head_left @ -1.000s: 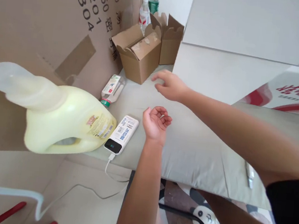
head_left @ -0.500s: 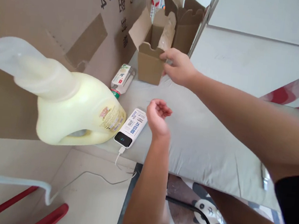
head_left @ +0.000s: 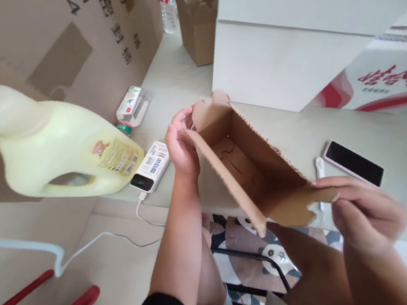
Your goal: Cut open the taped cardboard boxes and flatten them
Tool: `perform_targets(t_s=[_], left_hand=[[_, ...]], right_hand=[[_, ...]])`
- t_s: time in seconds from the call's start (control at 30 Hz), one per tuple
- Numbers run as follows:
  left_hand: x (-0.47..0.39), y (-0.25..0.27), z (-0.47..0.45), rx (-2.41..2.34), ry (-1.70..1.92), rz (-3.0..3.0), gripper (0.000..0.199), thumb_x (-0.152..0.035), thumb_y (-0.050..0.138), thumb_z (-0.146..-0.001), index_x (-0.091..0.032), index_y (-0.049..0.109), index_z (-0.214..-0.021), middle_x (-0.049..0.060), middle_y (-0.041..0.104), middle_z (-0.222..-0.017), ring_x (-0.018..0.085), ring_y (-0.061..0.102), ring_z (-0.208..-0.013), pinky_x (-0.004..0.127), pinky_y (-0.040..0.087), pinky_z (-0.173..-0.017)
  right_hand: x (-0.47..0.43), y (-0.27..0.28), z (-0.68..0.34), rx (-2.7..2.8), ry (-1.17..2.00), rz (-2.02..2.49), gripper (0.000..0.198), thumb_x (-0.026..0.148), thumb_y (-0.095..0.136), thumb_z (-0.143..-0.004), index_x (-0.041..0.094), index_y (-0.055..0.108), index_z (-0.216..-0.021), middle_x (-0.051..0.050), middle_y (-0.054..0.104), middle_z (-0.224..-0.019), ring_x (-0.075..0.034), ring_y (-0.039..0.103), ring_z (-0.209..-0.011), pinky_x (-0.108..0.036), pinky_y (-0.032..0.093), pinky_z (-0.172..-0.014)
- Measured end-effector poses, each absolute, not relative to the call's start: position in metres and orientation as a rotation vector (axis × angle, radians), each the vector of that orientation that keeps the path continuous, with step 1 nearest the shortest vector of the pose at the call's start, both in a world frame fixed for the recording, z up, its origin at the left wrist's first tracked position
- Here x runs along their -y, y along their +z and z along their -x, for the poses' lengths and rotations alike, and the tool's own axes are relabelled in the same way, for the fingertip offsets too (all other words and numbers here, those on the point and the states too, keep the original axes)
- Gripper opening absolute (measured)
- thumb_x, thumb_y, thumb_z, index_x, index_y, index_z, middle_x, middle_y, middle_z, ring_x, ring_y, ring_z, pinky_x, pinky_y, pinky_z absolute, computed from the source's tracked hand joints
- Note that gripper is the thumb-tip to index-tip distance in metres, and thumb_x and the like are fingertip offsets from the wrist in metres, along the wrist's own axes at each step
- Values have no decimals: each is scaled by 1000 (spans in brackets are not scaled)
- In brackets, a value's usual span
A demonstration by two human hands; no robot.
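Observation:
An open brown cardboard box (head_left: 245,169) is held tilted over the table's front edge, its mouth facing me. My left hand (head_left: 184,140) grips the box's left end, with the fingers behind a flap. My right hand (head_left: 362,209) pinches a flap at the right end between thumb and fingers. Inside, the box shows bare cardboard and a dark curved line on its bottom. Just beyond my right hand lie a white pen-like stick (head_left: 320,173), partly covered by the box flap, and a phone (head_left: 354,163) with a dark screen.
On the left stand a pale yellow jug (head_left: 74,152), a white power bank (head_left: 151,166) with a cable, and a lying small bottle (head_left: 133,109). Behind are a second cardboard box (head_left: 199,29), a water bottle (head_left: 166,6), a white carton (head_left: 265,64) and a large carton (head_left: 70,59).
The near cardboard box has left the back of the table and is now close to me, tilted. My left hand, free before, has taken hold of it. The view has shifted right.

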State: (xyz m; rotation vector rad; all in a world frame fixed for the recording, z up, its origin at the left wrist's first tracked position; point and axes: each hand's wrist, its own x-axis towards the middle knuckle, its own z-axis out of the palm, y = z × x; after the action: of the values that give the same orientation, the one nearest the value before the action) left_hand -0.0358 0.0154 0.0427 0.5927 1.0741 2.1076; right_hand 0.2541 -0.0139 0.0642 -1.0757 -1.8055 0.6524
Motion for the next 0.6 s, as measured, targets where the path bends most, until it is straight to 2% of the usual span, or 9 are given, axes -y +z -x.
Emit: perform_targets(t_s=[0.13,0.27,0.33,0.43,0.5,0.6], left_hand=[[-23,42,9,-1075,2004,-698,57,-68,39,-89,-21,63,-109,7,70,-103,22,67,-105,32,53,-91],[-30,44,-7,-987,2136,-721,64,-69,30,-93,-17,67,-93,6,70,-90,21,67,-98,34,53,-92],[-34,46,-12,-1045,2108,-698,70,-67,22,-96,-16,68,-84,7,71,-82,20,68,-90,34,55,-87],[-41,47,-23,-1183,2057,-712,74,-58,13,-99,-14,68,-74,8,71,-77,16,68,-79,31,54,-82],[-43,44,-33,-1206,2087,-769,66,-53,19,-100,-15,66,-74,7,70,-76,16,67,-79,31,54,-85],[-43,36,-49,-1258,2090,-946,37,-37,41,-97,-16,65,-79,4,69,-81,14,66,-87,28,51,-91]], right_hand=[[25,36,-268,1817,613,843,32,18,58,-84,41,74,-99,0,78,-107,-26,76,-88,-44,66,-63],[14,22,-277,1891,485,674,53,8,58,-80,35,67,-125,0,66,-136,-22,73,-109,-36,68,-79],[11,16,-281,1925,431,667,61,6,57,-79,32,61,-134,-3,59,-146,-22,74,-106,-34,67,-79],[12,8,-285,1964,385,677,71,6,54,-81,34,49,-147,-6,48,-155,-18,76,-84,-32,66,-67],[13,4,-287,1990,351,703,74,9,54,-82,34,43,-151,-8,48,-155,-18,76,-83,-32,65,-64],[15,0,-289,1967,287,778,67,14,55,-83,29,48,-148,-10,62,-139,-24,72,-106,-35,65,-77]])
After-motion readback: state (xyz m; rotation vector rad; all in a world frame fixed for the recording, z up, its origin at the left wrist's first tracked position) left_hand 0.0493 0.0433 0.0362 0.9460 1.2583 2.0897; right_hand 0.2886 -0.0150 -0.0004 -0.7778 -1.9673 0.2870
